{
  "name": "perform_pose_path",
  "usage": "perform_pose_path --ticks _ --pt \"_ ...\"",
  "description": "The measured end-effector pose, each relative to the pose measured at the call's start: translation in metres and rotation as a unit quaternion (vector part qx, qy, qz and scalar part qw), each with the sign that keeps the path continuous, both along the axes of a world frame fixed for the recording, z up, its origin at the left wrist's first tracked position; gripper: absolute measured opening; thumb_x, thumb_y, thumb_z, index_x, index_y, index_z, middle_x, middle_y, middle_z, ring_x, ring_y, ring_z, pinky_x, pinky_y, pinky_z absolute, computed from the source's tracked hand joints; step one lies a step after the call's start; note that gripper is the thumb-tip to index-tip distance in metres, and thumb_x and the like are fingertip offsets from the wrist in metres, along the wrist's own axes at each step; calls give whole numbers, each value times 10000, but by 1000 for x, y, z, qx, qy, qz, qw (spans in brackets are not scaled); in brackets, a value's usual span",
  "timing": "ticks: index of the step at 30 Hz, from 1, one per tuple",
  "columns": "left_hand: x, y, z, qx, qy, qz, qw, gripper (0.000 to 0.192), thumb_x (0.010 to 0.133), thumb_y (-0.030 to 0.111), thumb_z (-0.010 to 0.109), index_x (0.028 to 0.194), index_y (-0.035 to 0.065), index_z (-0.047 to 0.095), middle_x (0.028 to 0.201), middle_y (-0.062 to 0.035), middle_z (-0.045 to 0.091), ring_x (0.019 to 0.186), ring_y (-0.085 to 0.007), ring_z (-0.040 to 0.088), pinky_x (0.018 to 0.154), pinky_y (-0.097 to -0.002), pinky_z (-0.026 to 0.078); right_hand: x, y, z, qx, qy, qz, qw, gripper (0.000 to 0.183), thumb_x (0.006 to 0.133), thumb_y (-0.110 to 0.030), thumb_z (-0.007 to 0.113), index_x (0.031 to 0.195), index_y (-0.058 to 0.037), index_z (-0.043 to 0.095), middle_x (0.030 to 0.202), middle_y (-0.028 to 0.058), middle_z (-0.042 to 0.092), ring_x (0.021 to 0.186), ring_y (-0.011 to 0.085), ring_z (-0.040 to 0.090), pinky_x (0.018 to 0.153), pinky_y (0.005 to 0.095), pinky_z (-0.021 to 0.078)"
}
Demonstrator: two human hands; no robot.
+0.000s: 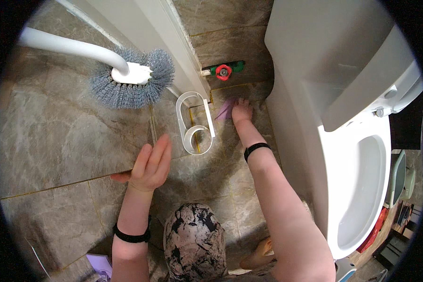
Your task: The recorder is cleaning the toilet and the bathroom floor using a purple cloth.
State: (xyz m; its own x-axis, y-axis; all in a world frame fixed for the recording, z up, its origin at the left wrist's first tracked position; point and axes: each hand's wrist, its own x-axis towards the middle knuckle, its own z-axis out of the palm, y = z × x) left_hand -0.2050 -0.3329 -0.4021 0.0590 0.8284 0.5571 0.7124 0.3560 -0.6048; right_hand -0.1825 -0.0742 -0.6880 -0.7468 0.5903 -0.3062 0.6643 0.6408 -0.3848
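Observation:
My right hand (pixel 242 110) presses a purple cloth (pixel 226 110) against the brown marbled floor tile, beside the base of a white toilet (pixel 303 148). The fingers cover part of the cloth. My left hand (pixel 151 165) is held out with its fingers extended and thumb apart, with nothing in it, near the tiled surface at left. Between the two hands is a white plastic holder (pixel 213 123) with a ring at its near end. A toilet brush with grey bristles (pixel 128 95) and a white curved handle (pixel 70 47) is above and left of my left hand.
Beyond my right hand, a green valve with a red round knob (pixel 224 72) juts out by a white boxed panel (pixel 155 31). The toilet's bowl (pixel 361 190) stands at right. My knee in patterned fabric (pixel 194 239) is low centre. A lilac object (pixel 100 264) lies at lower left.

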Motion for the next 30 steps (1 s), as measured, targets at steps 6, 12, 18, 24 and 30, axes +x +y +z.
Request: perform_pose_path --ticks 6,12,18,24,30 --pt "3 3 1 -5 -9 3 1000 130 793 161 611 887 201 690 1073 96 615 1084 -172 424 956 -267 309 -6 -31 -18 68 57 234 968 414 888 -188 362 1292 -117 421 1378 127 344 1265 316 335 1013 399 325" --pt "-2 0 -7 20 45 23 999 114 796 221 610 868 258 689 1059 145 612 1128 -162 426 1017 -538 18 -46 8 -32 -185 90 -37 978 461 895 -251 372 1350 -184 339 1436 107 246 1300 279 282 1044 409 282" --pt "10 9 0 -7 30 33 999 140 800 209 598 892 259 691 1064 141 614 1118 -145 437 1067 -520 25 63 62 -59 87 68 -48 993 488 896 -244 380 1373 -171 303 1449 111 211 1315 338 220 1057 448 251" --pt "-4 -10 -4 37 34 46 998 121 834 271 558 860 316 668 1065 177 609 1143 -118 428 1043 -595 -75 147 -19 10 59 -79 18 995 511 889 -142 371 1388 -103 267 1460 132 172 1330 334 175 1065 443 234" --pt "-7 -5 -10 64 34 55 996 109 825 296 564 805 355 654 1064 216 596 1146 -83 432 1032 -586 -79 247 -105 22 56 -166 -61 983 508 890 -101 368 1388 -133 271 1440 112 224 1320 277 214 1029 391 299"
